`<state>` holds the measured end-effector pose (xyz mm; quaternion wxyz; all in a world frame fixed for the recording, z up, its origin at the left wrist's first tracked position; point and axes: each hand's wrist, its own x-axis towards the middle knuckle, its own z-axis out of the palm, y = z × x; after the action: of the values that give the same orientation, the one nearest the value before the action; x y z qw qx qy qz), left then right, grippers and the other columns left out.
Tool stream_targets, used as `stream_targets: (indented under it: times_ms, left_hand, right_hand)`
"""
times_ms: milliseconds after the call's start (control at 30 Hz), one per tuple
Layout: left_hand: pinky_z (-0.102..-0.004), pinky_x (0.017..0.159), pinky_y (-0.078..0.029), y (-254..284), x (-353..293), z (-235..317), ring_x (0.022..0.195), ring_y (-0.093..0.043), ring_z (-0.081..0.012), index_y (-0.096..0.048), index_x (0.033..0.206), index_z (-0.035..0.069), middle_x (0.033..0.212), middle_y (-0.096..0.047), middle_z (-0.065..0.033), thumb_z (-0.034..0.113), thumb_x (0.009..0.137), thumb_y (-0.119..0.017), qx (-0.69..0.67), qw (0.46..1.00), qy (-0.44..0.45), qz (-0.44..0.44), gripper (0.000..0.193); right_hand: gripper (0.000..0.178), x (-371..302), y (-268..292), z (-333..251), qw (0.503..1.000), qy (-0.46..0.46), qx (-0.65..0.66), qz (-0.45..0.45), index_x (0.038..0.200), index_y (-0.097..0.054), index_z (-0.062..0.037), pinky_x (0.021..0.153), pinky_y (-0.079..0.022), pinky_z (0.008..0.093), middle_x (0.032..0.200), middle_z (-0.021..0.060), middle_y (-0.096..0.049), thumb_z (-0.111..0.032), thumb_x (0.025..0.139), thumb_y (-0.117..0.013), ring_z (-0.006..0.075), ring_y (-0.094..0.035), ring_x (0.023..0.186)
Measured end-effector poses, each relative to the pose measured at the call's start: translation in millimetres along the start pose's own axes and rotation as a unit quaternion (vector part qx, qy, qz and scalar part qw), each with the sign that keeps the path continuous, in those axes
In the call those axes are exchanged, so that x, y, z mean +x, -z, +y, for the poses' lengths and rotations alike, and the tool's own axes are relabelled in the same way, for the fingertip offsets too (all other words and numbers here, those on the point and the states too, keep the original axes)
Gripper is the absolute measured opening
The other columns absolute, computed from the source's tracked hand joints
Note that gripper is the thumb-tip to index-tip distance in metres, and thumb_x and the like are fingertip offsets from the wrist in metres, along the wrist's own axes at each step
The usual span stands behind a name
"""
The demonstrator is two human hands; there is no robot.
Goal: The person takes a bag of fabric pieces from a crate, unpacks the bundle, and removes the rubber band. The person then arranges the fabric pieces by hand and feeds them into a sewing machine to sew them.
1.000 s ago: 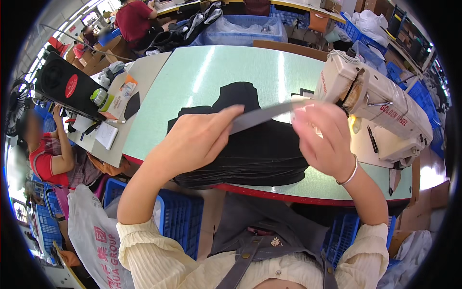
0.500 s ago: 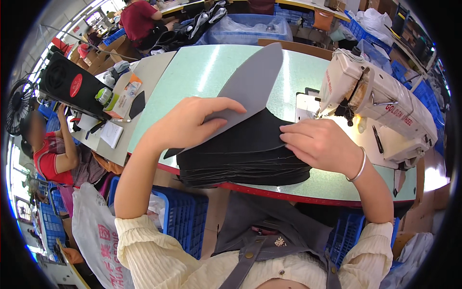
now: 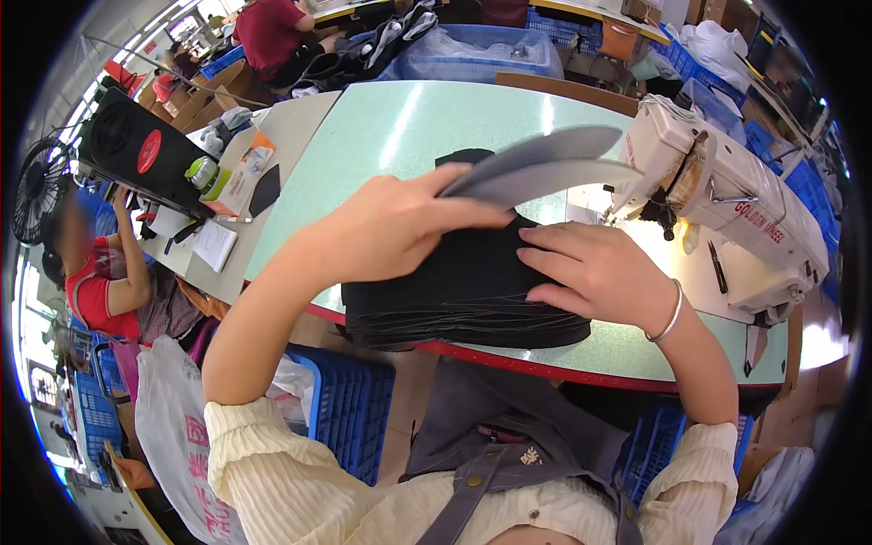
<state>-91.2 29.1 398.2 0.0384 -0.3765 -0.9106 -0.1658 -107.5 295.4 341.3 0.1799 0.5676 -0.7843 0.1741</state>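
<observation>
A thick stack of black fabric pieces lies at the near edge of the pale green table. Above it, my left hand pinches grey fabric pieces between thumb and fingers. Two curved grey layers fan out from that grip toward the right, slightly blurred. My right hand rests on the right part of the stack, palm down, with its fingers stretched over the top piece. It holds nothing that I can see.
A white sewing machine stands at the right, with black thread snips beside it. To the left are a black speaker-like box and a green-lidded jar. Blue crates stand below the table; a co-worker sits at far left.
The grey fabric has swung from upright to pointing right, and its layers now spread apart. My left hand has risen and moved right. My right hand's fingers have spread on the stack.
</observation>
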Motion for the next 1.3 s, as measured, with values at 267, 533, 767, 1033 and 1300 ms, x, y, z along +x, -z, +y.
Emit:
stream_targets:
  times_ms: [267,533,767,1033,1300]
  left_hand:
    - [-0.0388,0.066,-0.051,-6.3,-1.1,13.0,0.076,-0.064,-0.0317,-0.065,0.117,0.012,0.099,-0.068,-0.0110,0.016,0.077,-0.067,0.065,0.996,0.002,-0.055,0.040]
    - [-0.0382,0.061,-0.052,-2.5,-2.9,8.4,0.070,-0.064,-0.0325,-0.061,0.125,0.020,0.116,-0.063,-0.0132,0.001,0.076,-0.058,0.063,0.995,-0.045,-0.057,0.052]
    - [-0.0380,0.070,-0.051,-12.4,-3.6,12.1,0.086,-0.065,-0.0288,-0.064,0.121,0.019,0.114,-0.064,-0.0089,0.040,0.062,-0.080,0.088,0.994,-0.031,-0.059,0.065]
    - [-0.0371,0.057,-0.048,-4.9,3.8,11.4,0.071,-0.063,-0.0294,-0.051,0.136,0.016,0.104,-0.064,-0.0088,0.008,0.079,-0.063,0.085,0.994,0.004,-0.070,0.059]
    - [-0.0355,0.056,-0.049,-11.6,-1.8,2.0,0.064,-0.062,-0.0299,-0.054,0.134,0.029,0.110,-0.064,-0.0133,0.002,0.076,-0.060,0.091,0.994,-0.057,-0.036,0.064]
  right_hand:
    - [0.024,18.0,-0.6,0.8,0.958,0.053,-0.205,0.193,0.086,-0.060,-0.0037,0.067,-0.053,0.0338,0.094,0.0101,-0.062,-0.016,0.068,-0.070,0.0244,-0.063,0.083]
    - [0.038,-8.2,5.6,-4.7,0.999,-0.022,0.018,-0.017,0.101,-0.064,-0.0051,0.079,-0.053,0.0336,0.113,0.0094,-0.063,-0.031,0.076,-0.073,0.0264,-0.062,0.098]
    - [0.027,0.1,18.6,3.1,0.992,-0.051,0.067,-0.096,0.097,-0.066,-0.0030,0.075,-0.055,0.0350,0.101,0.0105,-0.069,-0.020,0.077,-0.073,0.0274,-0.067,0.085]
    - [0.025,13.7,9.4,-10.4,0.941,0.135,-0.212,0.226,0.094,-0.065,-0.0028,0.064,-0.053,0.0362,0.090,0.0107,-0.064,-0.009,0.071,-0.068,0.0256,-0.061,0.075]
    - [0.027,-4.2,-4.5,-0.6,0.998,0.030,-0.042,0.032,0.091,-0.064,-0.0021,0.067,-0.053,0.0324,0.088,0.0089,-0.064,-0.019,0.071,-0.074,0.0235,-0.062,0.072]
